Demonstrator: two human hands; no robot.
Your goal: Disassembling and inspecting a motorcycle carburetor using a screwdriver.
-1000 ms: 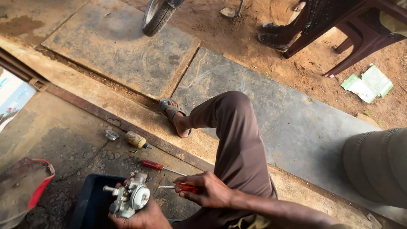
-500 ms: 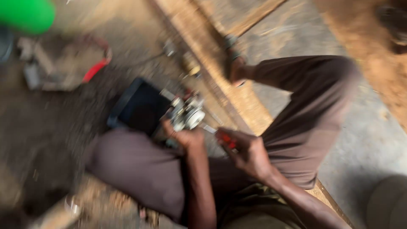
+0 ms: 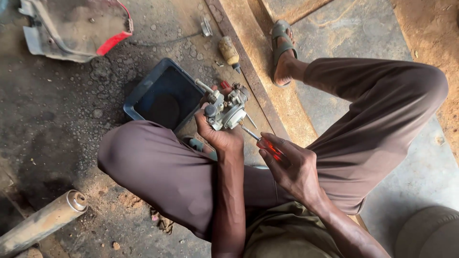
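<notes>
Low in the frame's middle, above a dark blue tray [image 3: 143,95] on the stained floor [image 3: 52,138], the left hand [image 3: 221,136] wraps its fingers tight around a small metal carburetor [image 3: 225,107]. It looks heavy for its size, rigid and probably oily, best gripped by its body, not its thin spigots. Right of it, the right hand [image 3: 291,167] pinches a red-handled screwdriver [image 3: 260,141], tip against the carburetor.

Both hands [image 3: 221,135] [image 3: 290,165] raised, fingers curled.
</notes>
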